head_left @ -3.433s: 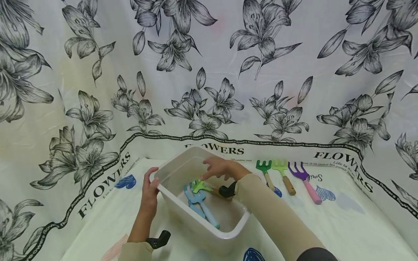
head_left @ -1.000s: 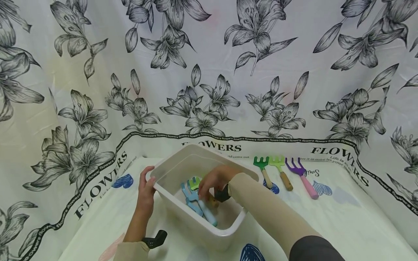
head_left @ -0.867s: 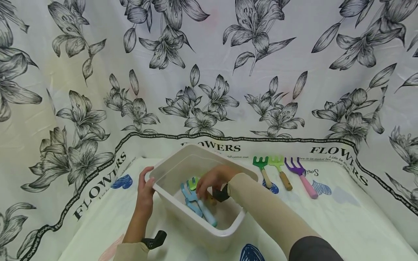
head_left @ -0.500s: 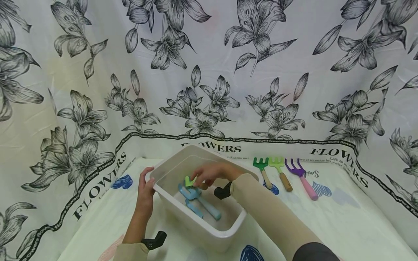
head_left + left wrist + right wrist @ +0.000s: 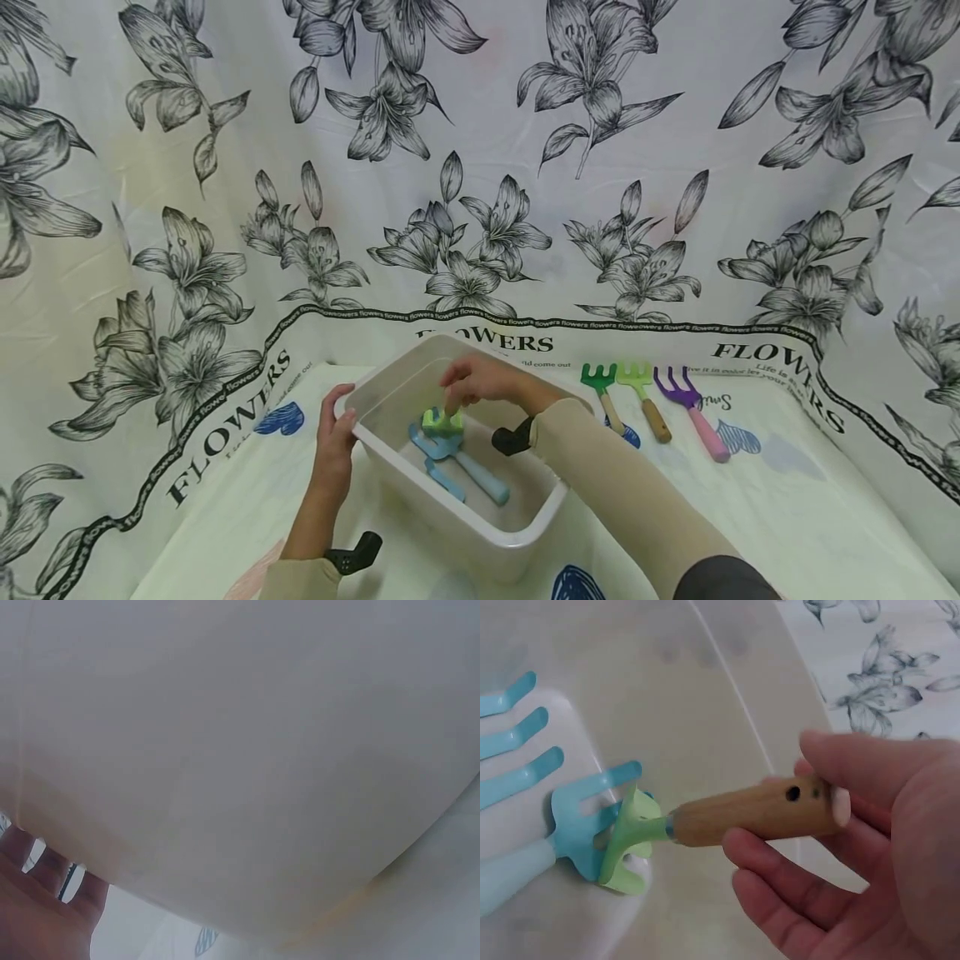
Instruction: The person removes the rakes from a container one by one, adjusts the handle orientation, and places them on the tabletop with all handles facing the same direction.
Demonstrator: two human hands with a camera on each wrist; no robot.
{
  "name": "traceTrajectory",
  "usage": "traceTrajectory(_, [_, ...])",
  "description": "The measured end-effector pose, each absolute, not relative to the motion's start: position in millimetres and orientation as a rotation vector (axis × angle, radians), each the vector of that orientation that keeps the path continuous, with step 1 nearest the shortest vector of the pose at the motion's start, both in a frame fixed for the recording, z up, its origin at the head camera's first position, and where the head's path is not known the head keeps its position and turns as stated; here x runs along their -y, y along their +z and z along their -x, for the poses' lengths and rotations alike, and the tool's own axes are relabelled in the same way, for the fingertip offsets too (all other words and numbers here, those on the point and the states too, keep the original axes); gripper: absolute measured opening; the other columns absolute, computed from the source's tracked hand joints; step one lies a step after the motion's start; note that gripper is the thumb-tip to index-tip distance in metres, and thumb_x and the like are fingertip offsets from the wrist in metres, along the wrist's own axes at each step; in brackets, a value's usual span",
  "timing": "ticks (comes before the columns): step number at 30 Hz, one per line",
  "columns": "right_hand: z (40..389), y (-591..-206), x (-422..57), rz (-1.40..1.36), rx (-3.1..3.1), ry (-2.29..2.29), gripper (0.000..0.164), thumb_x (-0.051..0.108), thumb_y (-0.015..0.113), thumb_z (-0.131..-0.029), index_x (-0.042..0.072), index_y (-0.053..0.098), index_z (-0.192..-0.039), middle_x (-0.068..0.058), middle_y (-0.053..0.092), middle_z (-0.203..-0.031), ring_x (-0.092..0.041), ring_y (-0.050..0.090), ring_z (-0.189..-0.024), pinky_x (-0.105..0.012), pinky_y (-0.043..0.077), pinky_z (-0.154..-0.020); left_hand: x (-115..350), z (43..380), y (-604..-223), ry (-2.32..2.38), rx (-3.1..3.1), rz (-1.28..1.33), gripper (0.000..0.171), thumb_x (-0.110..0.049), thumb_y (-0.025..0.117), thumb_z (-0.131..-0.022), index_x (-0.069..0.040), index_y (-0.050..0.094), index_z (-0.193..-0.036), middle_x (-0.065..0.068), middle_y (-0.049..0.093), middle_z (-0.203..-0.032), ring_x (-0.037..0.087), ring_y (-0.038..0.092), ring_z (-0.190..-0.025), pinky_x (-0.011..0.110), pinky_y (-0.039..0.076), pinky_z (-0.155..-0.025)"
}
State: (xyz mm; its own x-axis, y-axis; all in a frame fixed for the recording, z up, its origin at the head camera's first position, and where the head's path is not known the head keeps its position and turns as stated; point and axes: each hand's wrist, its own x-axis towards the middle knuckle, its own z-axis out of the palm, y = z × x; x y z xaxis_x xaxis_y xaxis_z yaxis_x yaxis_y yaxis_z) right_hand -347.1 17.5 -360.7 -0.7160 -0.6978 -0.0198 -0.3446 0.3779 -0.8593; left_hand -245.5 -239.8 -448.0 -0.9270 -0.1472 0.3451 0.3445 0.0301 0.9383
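Observation:
My left hand (image 5: 337, 437) grips the left rim of a white plastic bin (image 5: 517, 533). In the left wrist view, fingers (image 5: 46, 866) curl at the bin's edge under its pale wall (image 5: 225, 765). Inside the bin my right hand (image 5: 480, 387) pinches the wooden handle end of a light green hand rake (image 5: 442, 421). The right wrist view shows that handle (image 5: 739, 814) between thumb and fingers, with the green head right at the prongs of a light blue hand fork (image 5: 577, 817). Beside it in the bin lies a second light blue tool (image 5: 445, 479).
To the bin's right, three garden tools lie in a row on the white cloth: a dark green rake (image 5: 600, 379), a light green rake (image 5: 641, 392) and a purple fork (image 5: 697, 417) with a pink handle. A flower-printed curtain (image 5: 480, 167) hangs behind.
My right hand has taken hold of the green rake's handle and raised it, so the rake stands tilted up. The blue fork's handle has shifted right. My left hand keeps its grip.

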Motion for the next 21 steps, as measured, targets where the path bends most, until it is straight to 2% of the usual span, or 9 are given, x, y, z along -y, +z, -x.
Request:
traceTrajectory(6, [350, -356, -19, 0.909, -2.497, -1.207, 0.015, 0.009, 0.058, -0.095, 0.004, 0.068, -0.105, -0.008, 0.067, -0.086, -0.023, 0.063, -0.072, -0.026, 0.047, -0.058, 239, 245, -448, -1.954, 1.964, 0.188, 0.043, -0.026, 0.034, -0.104, -0.014, 0.028, -0.145, 0.004, 0.042, -0.137, 0.024, 0.046, -0.119, 0.055, 0.026, -0.108])
traceTrajectory(12, [345, -346, -23, 0.904, -2.622, -1.141, 0.015, 0.010, 0.057, -0.096, 0.007, 0.069, -0.105, -0.009, 0.067, -0.085, -0.035, 0.065, -0.081, -0.025, 0.043, -0.056, 238, 246, -449, -1.955, 1.971, 0.188, 0.044, -0.028, 0.033, -0.104, -0.014, 0.027, -0.146, 0.004, 0.041, -0.138, 0.022, 0.045, -0.120, 0.049, 0.028, -0.108])
traceTrajectory(16, [338, -336, -28, 0.904, -2.645, -1.190, 0.019, 0.005, 0.054, -0.097, 0.002, 0.065, -0.112, -0.013, 0.067, -0.098, -0.033, 0.066, -0.084, -0.025, 0.048, -0.061, 237, 246, -448, -1.943, 1.987, 0.190, 0.044, -0.028, 0.033, -0.105, -0.015, 0.026, -0.146, 0.004, 0.041, -0.137, 0.022, 0.046, -0.119, 0.048, 0.029, -0.107])
traceTrajectory(19, [332, -329, -38, 0.864, -2.651, -1.282, 0.023, 0.002, 0.052, -0.097, 0.000, 0.062, -0.117, -0.016, 0.066, -0.109, -0.028, 0.067, -0.086, -0.027, 0.053, -0.067, 238, 246, -448, -1.928, 2.000, 0.192, 0.044, -0.028, 0.034, -0.105, -0.016, 0.026, -0.147, 0.003, 0.041, -0.138, 0.023, 0.046, -0.119, 0.054, 0.028, -0.108])
traceTrajectory(21, [327, -326, -48, 0.821, -2.654, -1.344, 0.024, 0.004, 0.052, -0.098, 0.001, 0.060, -0.120, -0.016, 0.065, -0.109, -0.026, 0.067, -0.086, -0.029, 0.054, -0.068, 237, 246, -447, -1.923, 2.006, 0.194, 0.045, -0.029, 0.034, -0.105, -0.016, 0.026, -0.147, 0.003, 0.041, -0.138, 0.023, 0.046, -0.120, 0.056, 0.026, -0.108])
